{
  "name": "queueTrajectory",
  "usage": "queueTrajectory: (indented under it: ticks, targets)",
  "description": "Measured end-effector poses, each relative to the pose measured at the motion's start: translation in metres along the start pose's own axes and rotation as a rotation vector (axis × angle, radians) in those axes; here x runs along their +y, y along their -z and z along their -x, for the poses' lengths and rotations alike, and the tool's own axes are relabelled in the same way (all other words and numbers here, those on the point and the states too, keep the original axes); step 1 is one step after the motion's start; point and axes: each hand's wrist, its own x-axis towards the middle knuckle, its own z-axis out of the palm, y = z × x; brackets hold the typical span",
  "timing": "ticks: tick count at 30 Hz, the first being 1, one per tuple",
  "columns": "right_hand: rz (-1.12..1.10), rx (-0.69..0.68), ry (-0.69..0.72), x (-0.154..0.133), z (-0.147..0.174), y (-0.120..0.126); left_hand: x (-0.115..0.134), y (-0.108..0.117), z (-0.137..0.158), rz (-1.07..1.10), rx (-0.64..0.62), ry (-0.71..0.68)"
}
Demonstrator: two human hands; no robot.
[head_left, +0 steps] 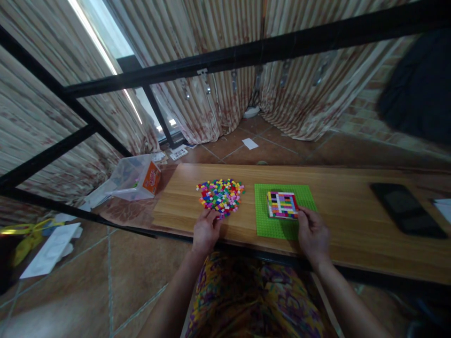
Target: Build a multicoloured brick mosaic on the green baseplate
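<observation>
A low rectangular structure of multicoloured toy bricks (282, 205) stands on a green studded baseplate (262, 225). My right hand (314, 236) is at its right side, thumb and fingers closed at the red bricks along that edge. Left of the baseplate lies a loose pile of small coloured toy bricks (221, 195). At the pile's near edge is my left hand (206, 231), fingers bent and pressed together against the bricks. Whatever sits between those fingertips is too small to make out.
Both hands work over a long wooden tabletop (345, 202). A black phone or tablet (407, 209) lies at its right. Beyond the left end stands a clear plastic box (130, 176) with an orange label. A black metal bar (232, 56) crosses ahead, before curtains (218, 23).
</observation>
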Motion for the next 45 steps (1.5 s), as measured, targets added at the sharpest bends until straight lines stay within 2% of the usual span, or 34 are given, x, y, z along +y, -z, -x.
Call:
queueTrajectory:
  ticks: [10,14,18,22,25,28,30,35,40,45]
  targets:
    - [-0.004,-0.006,-0.012,-0.001,0.000,0.000,-0.004,-0.004,-0.001,-0.017,0.008,-0.076]
    - [-0.015,-0.003,-0.021,0.002,0.000,-0.001,-0.004,-0.005,-0.005,0.013,0.049,-0.078]
    - [-0.083,-0.002,-0.061,0.002,-0.002,0.001,0.008,0.005,-0.008,0.167,0.088,0.081]
    - [-0.101,0.066,-0.060,-0.022,0.001,0.007,0.036,0.017,-0.008,0.622,-0.019,0.296]
    - [-0.235,-0.048,-0.028,-0.055,0.013,0.007,0.062,0.021,-0.004,0.922,-0.140,0.362]
    - [-0.427,-0.309,-0.146,-0.085,0.029,-0.001,0.083,0.020,0.003,1.032,-0.234,0.354]
    - [-0.530,-0.395,-0.224,-0.098,0.038,-0.008,0.093,0.019,0.008,1.051,-0.262,0.333]
    - [-0.703,-0.455,-0.341,-0.112,0.048,-0.014,0.104,0.018,0.014,1.067,-0.300,0.282]
    - [-0.752,-0.463,-0.410,-0.116,0.049,-0.011,0.107,0.018,0.014,1.080,-0.368,0.333]
    - [-0.836,-0.494,-0.477,-0.111,0.055,-0.016,0.108,0.015,0.016,1.120,-0.369,0.386]
